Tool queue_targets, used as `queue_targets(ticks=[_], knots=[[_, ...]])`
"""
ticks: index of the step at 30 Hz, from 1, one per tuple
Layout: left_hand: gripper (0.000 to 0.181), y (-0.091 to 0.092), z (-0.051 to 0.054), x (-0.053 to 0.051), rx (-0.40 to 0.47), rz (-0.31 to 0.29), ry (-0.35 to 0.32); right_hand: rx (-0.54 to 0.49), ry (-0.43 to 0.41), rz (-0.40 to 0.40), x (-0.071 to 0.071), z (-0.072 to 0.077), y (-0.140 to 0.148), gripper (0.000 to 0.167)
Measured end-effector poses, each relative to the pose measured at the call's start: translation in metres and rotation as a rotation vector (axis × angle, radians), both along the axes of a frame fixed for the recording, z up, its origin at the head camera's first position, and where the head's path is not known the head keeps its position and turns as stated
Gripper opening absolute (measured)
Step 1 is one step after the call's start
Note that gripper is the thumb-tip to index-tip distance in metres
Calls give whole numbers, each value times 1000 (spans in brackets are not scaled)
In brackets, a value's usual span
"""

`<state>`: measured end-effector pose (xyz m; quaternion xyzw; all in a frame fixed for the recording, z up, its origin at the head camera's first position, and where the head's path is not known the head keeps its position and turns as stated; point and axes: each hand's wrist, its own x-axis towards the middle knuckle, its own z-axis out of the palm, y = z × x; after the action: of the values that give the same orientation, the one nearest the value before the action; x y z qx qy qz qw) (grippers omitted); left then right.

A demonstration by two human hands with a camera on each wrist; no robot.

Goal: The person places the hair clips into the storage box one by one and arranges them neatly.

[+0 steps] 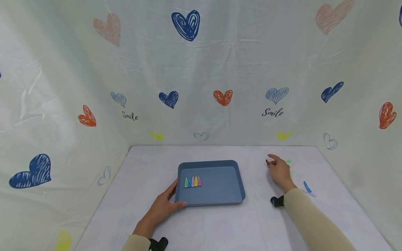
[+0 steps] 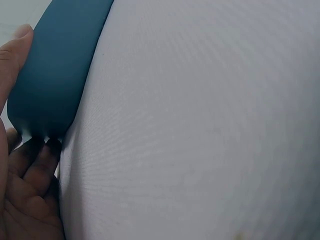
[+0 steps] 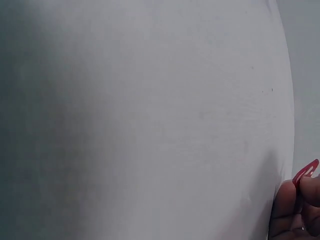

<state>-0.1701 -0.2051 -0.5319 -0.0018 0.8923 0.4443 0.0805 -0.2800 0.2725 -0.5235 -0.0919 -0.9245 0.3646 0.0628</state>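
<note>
A blue-grey tray (image 1: 213, 197) lies on the white table. My left hand (image 1: 161, 209) grips its near left corner, thumb at the front rim and fingers against the left side. In the left wrist view the fingertips (image 2: 50, 150) touch the tray's wall (image 2: 55, 75). Inside the tray, toward its left, several snap hair clips stand in a row: green (image 1: 186, 182), blue, pink, yellow (image 1: 196, 181) and magenta (image 1: 199, 181). Right of the tray, my right hand (image 1: 280, 172) pinches a red hair clip (image 3: 306, 171) between thumb and finger, above the table.
A green clip (image 1: 288, 161) lies just beyond my right hand, partly hidden by it. Near my right sleeve lie a blue clip (image 1: 307, 187) and a thin pale purple shape (image 1: 311, 194), too small to make out. A heart-printed curtain (image 1: 201, 69) surrounds the table's back and sides.
</note>
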Motion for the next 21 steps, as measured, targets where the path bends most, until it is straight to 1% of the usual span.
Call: queue_targets(ticks=[6,14,16,21], knots=[[112,-1,1,1,17,-16,10,-60,4,-25,4,-1,3,41],[112,-1,0,1,19,-23,7,-143,-57,-58,8,4,2,30],[112,-2,0,1,20,-24,10,-179,-69,-65,8,4,2,32],[111,-3,-2,0,26,-26,19,-265,-93,-64,8,3,0,46]])
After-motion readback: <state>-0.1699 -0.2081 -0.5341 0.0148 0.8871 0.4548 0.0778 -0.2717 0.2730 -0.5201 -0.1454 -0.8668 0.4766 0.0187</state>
